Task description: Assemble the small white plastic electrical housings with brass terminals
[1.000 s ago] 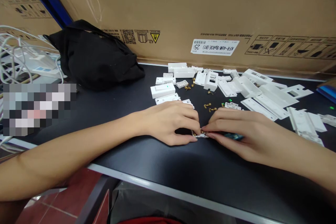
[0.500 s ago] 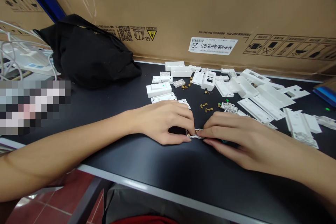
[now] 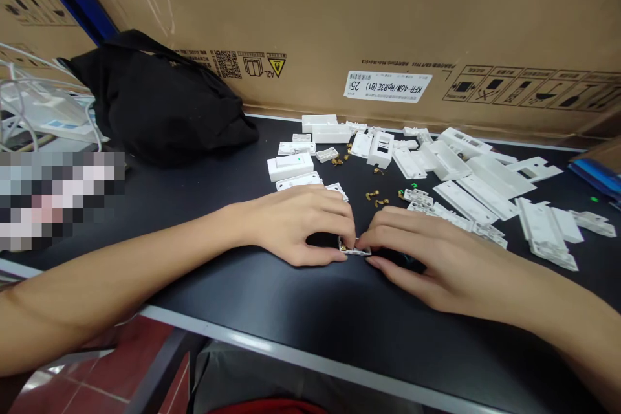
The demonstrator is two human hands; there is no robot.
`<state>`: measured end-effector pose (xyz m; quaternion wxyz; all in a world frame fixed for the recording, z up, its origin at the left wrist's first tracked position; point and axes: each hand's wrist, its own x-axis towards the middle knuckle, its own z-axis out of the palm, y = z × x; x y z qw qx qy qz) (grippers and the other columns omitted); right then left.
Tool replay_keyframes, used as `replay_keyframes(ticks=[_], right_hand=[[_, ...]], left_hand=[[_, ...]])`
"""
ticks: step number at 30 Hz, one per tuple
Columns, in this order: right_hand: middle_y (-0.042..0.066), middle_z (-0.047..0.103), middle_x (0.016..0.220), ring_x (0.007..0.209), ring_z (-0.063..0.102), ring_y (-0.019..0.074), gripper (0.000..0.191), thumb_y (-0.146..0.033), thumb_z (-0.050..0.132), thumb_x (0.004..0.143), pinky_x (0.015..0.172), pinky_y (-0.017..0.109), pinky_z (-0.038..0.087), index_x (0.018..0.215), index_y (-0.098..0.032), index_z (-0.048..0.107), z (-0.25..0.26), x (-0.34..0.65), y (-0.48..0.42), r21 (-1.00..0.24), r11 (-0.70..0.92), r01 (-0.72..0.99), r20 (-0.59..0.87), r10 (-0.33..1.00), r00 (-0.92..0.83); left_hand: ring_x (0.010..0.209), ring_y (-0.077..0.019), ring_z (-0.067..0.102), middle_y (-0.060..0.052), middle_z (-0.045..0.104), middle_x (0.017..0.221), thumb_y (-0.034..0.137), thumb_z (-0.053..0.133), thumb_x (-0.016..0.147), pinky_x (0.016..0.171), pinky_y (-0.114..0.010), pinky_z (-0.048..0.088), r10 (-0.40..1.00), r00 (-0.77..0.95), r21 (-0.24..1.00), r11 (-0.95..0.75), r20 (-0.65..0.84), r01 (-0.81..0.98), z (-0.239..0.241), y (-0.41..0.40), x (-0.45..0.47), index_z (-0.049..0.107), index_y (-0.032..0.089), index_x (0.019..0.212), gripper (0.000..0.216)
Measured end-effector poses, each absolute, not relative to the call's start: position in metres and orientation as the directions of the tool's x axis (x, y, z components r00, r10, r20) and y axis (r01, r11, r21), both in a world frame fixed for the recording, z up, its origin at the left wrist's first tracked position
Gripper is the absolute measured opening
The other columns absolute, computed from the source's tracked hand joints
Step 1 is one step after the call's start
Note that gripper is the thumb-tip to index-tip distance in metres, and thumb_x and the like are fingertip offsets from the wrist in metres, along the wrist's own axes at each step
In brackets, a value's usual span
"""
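A small white plastic switch base (image 3: 358, 251) with brass-coloured pieces inside lies on the black tabletop between my hands. My left hand (image 3: 310, 223) grips its left end, thumb at the near side and fingertips at the far side. The fingertips of my right hand (image 3: 422, 246) are closed at its right end and cover part of it; whether they pinch a small piece there is hidden. Just beyond my fingers lie loose brass contacts (image 3: 381, 202). A white rocker switch (image 3: 290, 167) rests farther back on the left.
White plastic housings and plates (image 3: 466, 200) are scattered at the back and right. A black bag (image 3: 169, 103) stands at the back left, beside white cables (image 3: 19, 107). A large cardboard box (image 3: 310, 13) walls off the back. Blue plastic wrapping (image 3: 594, 176) lies far right.
My head view has shifted slightly, so everything sits a little farther left. My right fingertips have shifted slightly over the switch base; my left hand keeps its grip.
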<state>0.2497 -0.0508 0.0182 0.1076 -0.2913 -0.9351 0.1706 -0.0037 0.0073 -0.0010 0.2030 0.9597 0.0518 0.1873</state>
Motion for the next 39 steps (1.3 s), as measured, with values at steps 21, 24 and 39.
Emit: replay_keyframes(ticks=[21, 24, 39], right_hand=[[0.007, 0.062, 0.089, 0.079, 0.058, 0.0202, 0.024, -0.018, 0.047, 0.102, 0.07, 0.034, 0.045, 0.106, -0.016, 0.071, 0.016, 0.2486, -0.053, -0.34, 0.788, 0.514, 0.119, 0.578, -0.807], [0.006, 0.061, 0.089, 0.08, 0.057, 0.0201, 0.023, -0.016, 0.048, 0.102, 0.072, 0.034, 0.045, 0.107, -0.016, 0.07, 0.0163, 0.2474, -0.0526, -0.338, 0.795, 0.504, 0.125, 0.568, -0.813], [0.005, 0.062, 0.087, 0.079, 0.058, 0.0198, 0.019, -0.014, 0.05, 0.1, 0.071, 0.032, 0.044, 0.107, -0.017, 0.068, 0.018, 0.2469, -0.053, -0.324, 0.806, 0.495, 0.142, 0.559, -0.817]], left_hand=[[0.09, -0.0208, 0.063, -0.009, 0.073, 0.098, 0.028, 0.056, 0.102, 0.086, -0.035, 0.047, 0.144, 0.945, 0.326, -0.944, 0.295, 0.042, 0.0032, 0.007, -0.0043, 0.071, 0.02, 0.101, 0.017], [0.091, -0.0208, 0.062, -0.009, 0.073, 0.1, 0.028, 0.056, 0.102, 0.087, -0.034, 0.047, 0.158, 0.948, 0.337, -0.94, 0.277, 0.058, 0.0041, 0.0064, -0.0042, 0.07, 0.02, 0.103, 0.017], [0.091, -0.0211, 0.062, -0.008, 0.073, 0.099, 0.029, 0.053, 0.104, 0.086, -0.035, 0.047, 0.128, 0.953, 0.272, -0.961, 0.273, 0.051, 0.0056, 0.0069, -0.0044, 0.071, 0.018, 0.105, 0.021]])
